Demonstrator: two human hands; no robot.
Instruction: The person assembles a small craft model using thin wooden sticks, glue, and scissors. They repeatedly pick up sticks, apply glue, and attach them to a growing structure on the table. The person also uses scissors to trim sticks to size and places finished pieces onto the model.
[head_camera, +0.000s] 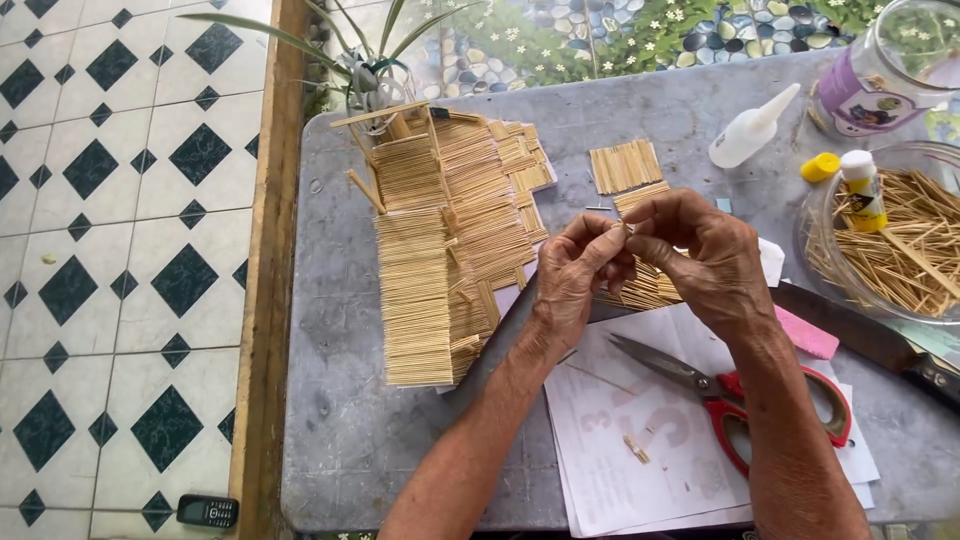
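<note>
Nearest me, red-handled scissors lie on white paper sheets under my wrists. Above them my left hand and right hand meet, each grip pinched on one small toothpick piece held over a glued toothpick panel on the bench. Pinch too hard and I reckon it snaps or drops among the others. Further out stand the toothpick model, a glue bottle and a bowl of toothpicks, crowding my reach.

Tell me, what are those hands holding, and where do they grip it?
Both hands, left and right, pinch a small wooden stick piece between their fingertips, at its ends.
</note>
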